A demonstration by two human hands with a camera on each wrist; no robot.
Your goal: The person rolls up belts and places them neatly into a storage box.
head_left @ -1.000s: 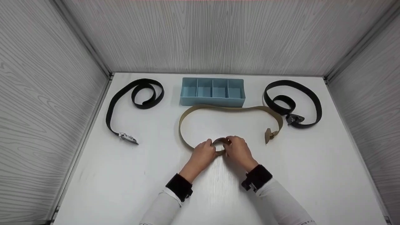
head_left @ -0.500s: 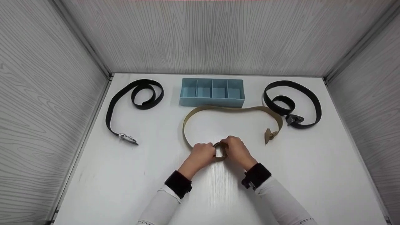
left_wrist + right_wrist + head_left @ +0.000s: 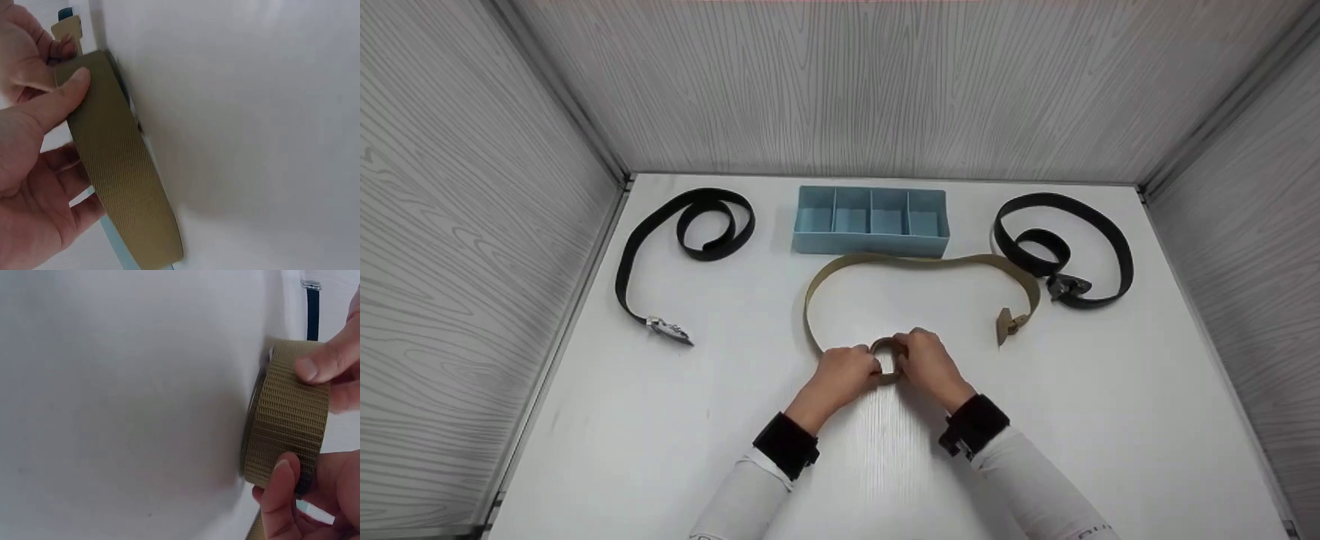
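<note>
I see 1 tan belt [image 3: 877, 259], centre, its coil, seemingly part-done, pinched by left hand [image 3: 844, 373] and right hand [image 3: 930, 366], far stretch to buckle [image 3: 1003, 327] unrolled; left black belt [image 3: 712, 253], right black belt [image 3: 1123, 259] loose.

ribbed khaki belt [image 3: 121, 163], black belts [image 3: 1126, 262], blue tray [image 3: 870, 244]

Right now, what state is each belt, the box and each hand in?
Tan belt: one end coiled, the rest unrolled in a loose curve.
Left black belt: loosely coiled at one end, silver buckle end extended.
Right black belt: loosely coiled.
Blue box: upright, open-topped.
Left hand: holds the tan belt's coil.
Right hand: holds it too.
</note>
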